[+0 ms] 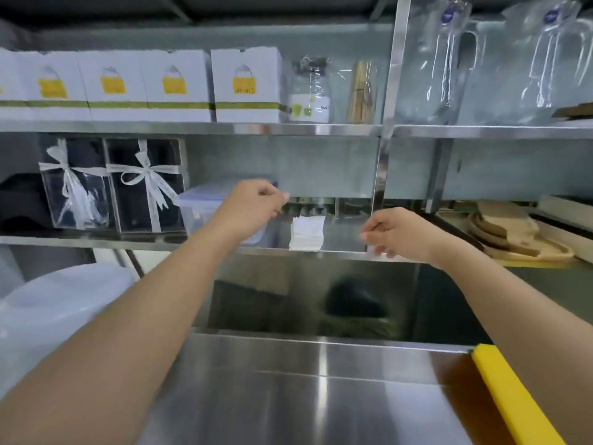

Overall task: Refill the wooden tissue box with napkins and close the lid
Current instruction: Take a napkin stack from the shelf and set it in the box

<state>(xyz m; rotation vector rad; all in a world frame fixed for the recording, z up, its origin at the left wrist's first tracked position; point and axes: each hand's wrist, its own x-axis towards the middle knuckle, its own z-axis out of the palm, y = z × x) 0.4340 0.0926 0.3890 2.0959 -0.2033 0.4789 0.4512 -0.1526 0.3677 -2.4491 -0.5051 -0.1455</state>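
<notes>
Nearest the camera lies a steel surface (pixel 321 390), with a yellow board (pixel 513 396) at its right edge. Both bare forearms reach over it toward a steel shelf (pixel 128 243). The left hand (pixel 256 203) hovers with fingers curled loosely together, gripping nothing visible, in front of a translucent lidded container (pixel 199 207). The right hand (pixel 398 234) is at the shelf's front edge, fingers curled; something white shows beneath them, too blurred to identify. Between the hands a stack of white napkins (pixel 306 233) stands on the shelf near its front edge. Ribbon-tied clear boxes (pixel 112 187) occupy the shelf's left end. The wooden tissue box cannot be made out.
</notes>
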